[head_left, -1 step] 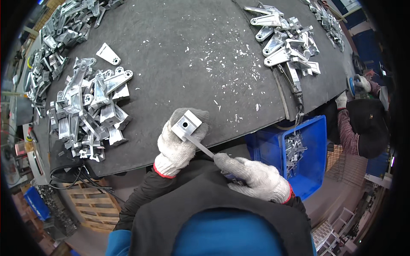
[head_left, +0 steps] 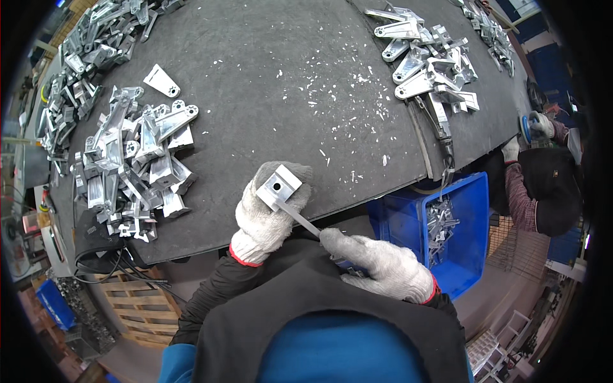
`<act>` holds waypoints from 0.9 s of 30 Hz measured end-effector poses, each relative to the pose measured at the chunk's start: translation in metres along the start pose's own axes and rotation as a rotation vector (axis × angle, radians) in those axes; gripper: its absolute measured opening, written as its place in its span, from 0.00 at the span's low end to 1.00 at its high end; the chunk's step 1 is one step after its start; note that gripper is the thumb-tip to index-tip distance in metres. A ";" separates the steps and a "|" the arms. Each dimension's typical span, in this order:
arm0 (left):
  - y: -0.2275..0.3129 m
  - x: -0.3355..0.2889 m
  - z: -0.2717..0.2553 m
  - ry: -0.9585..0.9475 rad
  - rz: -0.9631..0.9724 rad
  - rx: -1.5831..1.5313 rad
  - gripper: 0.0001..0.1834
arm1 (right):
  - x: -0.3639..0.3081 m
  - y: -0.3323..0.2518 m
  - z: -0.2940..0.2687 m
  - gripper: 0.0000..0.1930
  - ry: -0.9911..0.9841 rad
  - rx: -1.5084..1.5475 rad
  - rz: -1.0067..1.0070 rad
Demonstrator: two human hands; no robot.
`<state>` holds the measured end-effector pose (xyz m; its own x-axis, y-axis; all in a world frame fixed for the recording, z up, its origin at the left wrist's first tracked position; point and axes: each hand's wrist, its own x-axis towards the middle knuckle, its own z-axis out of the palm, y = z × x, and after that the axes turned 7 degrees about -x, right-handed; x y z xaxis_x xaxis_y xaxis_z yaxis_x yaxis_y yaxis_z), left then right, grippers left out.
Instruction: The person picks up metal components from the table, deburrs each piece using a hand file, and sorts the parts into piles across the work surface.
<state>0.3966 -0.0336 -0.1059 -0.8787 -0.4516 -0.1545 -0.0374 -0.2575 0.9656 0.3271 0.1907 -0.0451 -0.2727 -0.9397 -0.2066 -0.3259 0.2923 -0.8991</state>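
Observation:
My left hand (head_left: 267, 214), in a white knit glove with a grey palm and red cuff, is closed round a silver metal bracket (head_left: 279, 186). The bracket's square end faces up and shows one dark round hole. In my gloved right hand (head_left: 387, 267) is a slim, flat metal file (head_left: 301, 219). My forefinger lies along it, and its tip touches the lower edge of the bracket's end. The file's handle is hidden in my palm. Both hands are at the table's near edge, in front of my dark apron.
On the dark table (head_left: 255, 115) lie a near-left pile of brackets (head_left: 137, 163), a far-left heap (head_left: 96, 51) and a right pile (head_left: 434, 64). White shavings dot the middle. A blue bin (head_left: 469, 255) with metal parts stands at right, near another person's gloved hand (head_left: 511, 150).

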 end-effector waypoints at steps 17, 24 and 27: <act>-0.004 0.003 -0.002 -0.023 0.048 0.115 0.17 | -0.005 -0.029 0.008 0.38 0.127 -0.563 0.284; -0.003 0.004 0.002 -0.004 0.066 0.153 0.16 | -0.004 -0.022 0.008 0.34 0.222 -0.459 0.251; -0.003 0.003 0.001 0.004 0.011 0.146 0.16 | -0.001 -0.025 0.010 0.32 0.245 -0.669 0.283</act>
<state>0.3934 -0.0335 -0.1088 -0.8775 -0.4574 -0.1439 -0.0965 -0.1256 0.9874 0.3445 0.1830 -0.0265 -0.5945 -0.7697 -0.2325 -0.6710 0.6343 -0.3839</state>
